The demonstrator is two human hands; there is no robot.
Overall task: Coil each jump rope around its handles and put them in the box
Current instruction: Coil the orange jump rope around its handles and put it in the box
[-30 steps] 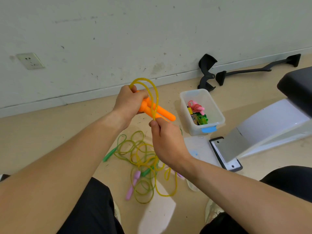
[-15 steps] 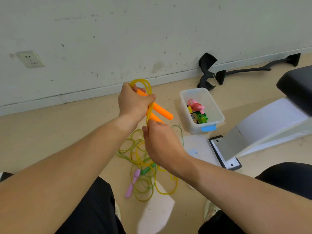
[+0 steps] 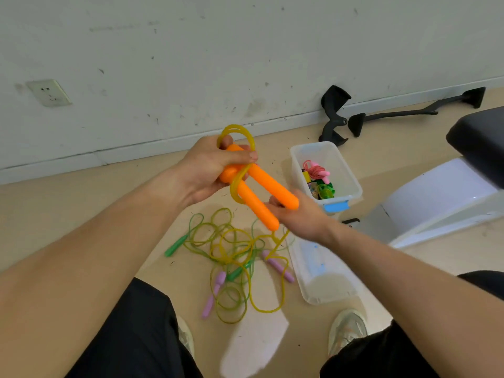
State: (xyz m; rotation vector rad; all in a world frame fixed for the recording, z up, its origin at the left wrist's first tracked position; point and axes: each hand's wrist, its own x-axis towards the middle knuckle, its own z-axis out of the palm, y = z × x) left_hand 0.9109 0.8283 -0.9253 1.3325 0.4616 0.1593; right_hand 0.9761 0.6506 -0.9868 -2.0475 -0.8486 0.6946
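Orange handles [image 3: 261,190]: frame centre; light, stiff, smooth plastic, so best gripped near the cord end.
Yellow cord [image 3: 236,156]: soft, springy; likely to uncoil unless kept taut.
Left hand [image 3: 210,167]: clenched on the handle tops and loops.
Right hand [image 3: 300,216]: pinching trailing cord at 4 o'clock.
Box [image 3: 351,184]: 2 o'clock, on floor.

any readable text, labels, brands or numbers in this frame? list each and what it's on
None can be read.
Box: the packets among its contents may carry print, too small and blurred to read.
Blue latch on the box: no lettering visible.
Orange handles held in the left hand and right hand: plain, no marking visible.
Wall socket: no legible marking.
Lid on the floor: blue marks, blurred, not legible as text.
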